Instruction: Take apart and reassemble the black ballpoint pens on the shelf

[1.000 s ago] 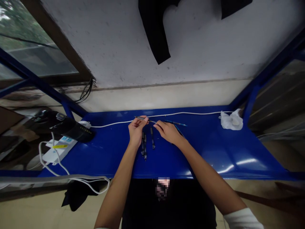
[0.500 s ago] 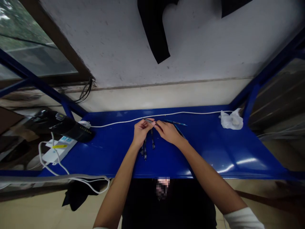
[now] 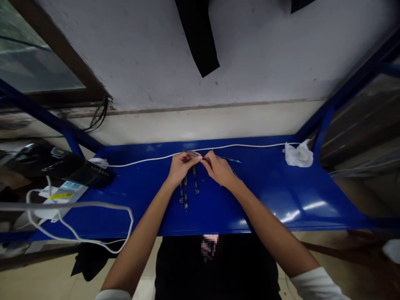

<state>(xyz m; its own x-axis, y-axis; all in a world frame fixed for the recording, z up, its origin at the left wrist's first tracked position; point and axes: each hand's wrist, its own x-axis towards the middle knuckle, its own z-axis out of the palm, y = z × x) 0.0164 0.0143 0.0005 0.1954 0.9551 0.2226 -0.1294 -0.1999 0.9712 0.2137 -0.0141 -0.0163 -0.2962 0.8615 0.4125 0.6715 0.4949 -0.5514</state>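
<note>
Both hands meet over the middle of the blue tabletop, working on a slim dark grey pen (image 3: 192,153). My left hand (image 3: 181,168) is closed around the pen, its thumb pressing along the barrel. Opposite it, my right hand (image 3: 219,170) pinches the pen's other end, mostly hidden by the fingers. Below my left hand lie several black pens with clear ends, among them one black pen (image 3: 196,183) and another black pen (image 3: 186,196). A thin blue pen or refill (image 3: 233,160) lies behind my right hand, and another blue piece is partly covered by it.
A white cable (image 3: 150,160) runs along the back of the blue table (image 3: 265,200). A crumpled white plastic bag (image 3: 299,155) is at the right. On the left, a black bottle-like object (image 3: 78,168) lies by a white power strip (image 3: 67,193) with looping cords. Blue frame posts flank both sides.
The camera view has shifted slightly, so the scene sits a little further left. Both hands remain together on the pen, whose barrel is tilted a bit differently.
</note>
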